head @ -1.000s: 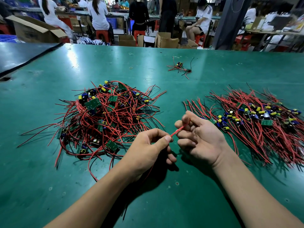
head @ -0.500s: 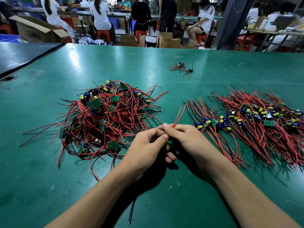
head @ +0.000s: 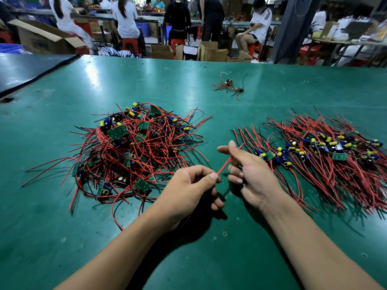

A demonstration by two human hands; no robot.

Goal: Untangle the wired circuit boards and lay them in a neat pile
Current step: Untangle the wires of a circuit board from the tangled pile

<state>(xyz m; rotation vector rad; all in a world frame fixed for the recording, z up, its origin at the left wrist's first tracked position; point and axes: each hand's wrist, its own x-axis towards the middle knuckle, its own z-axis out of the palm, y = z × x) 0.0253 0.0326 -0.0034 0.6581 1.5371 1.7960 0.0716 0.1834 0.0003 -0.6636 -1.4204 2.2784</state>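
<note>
The left hand (head: 188, 189) pinches a red wire (head: 224, 166) between thumb and index fingertip, its other fingers curled. The wire slants up into the right hand (head: 253, 172), passing among its half-curled fingers; whether they clamp it cannot be told. Both hands hover over the green table (head: 62, 227), between the tangled heap of wired circuit boards (head: 134, 149) on the left and the combed-out pile (head: 326, 155) on the right. A small stray bundle (head: 229, 85) lies farther back.

On the desk (head: 62, 227), the tangled heap (head: 134, 149) lies left of the left hand (head: 188, 185), the laid pile (head: 326, 155) right of the right hand (head: 249, 172), a wire (head: 224, 165) between them, a stray bundle (head: 229, 85) beyond.
</note>
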